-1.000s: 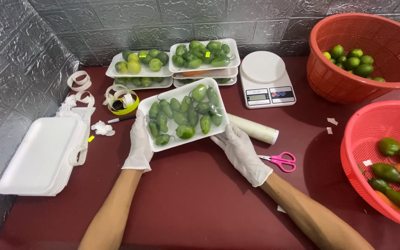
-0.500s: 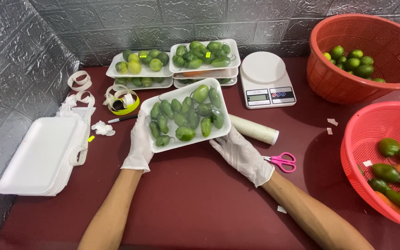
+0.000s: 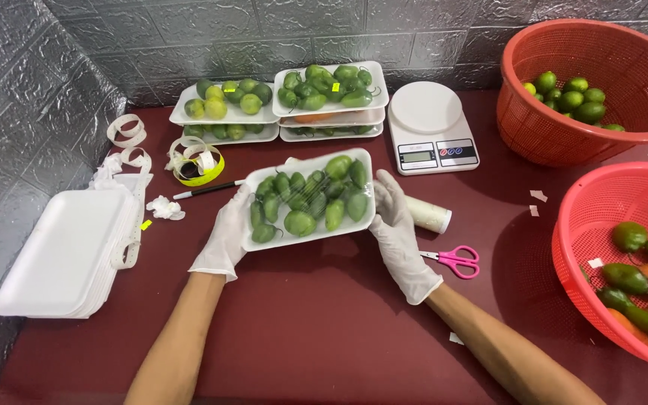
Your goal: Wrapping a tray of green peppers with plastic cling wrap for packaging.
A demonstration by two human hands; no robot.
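Observation:
A white foam tray (image 3: pixel 306 166) filled with several green peppers (image 3: pixel 299 223) is held above the dark red table, wrapped in clear film. My left hand (image 3: pixel 226 236), in a white glove, grips its left edge. My right hand (image 3: pixel 399 236), also gloved, grips its right edge. A roll of cling film (image 3: pixel 429 214) lies just behind my right hand, and pink-handled scissors (image 3: pixel 455 260) lie to its right.
Stacked wrapped trays of limes (image 3: pixel 223 105) and peppers (image 3: pixel 331 86) stand at the back beside a white kitchen scale (image 3: pixel 429 124). Empty foam trays (image 3: pixel 65 251) are piled at left, with label rolls (image 3: pixel 196 161) and a pen (image 3: pixel 204 191). Two red baskets (image 3: pixel 556 142) (image 3: pixel 575 247) stand at right.
Both hands have turned the tray slightly and shifted along its edges; the tray sits a little flatter than before.

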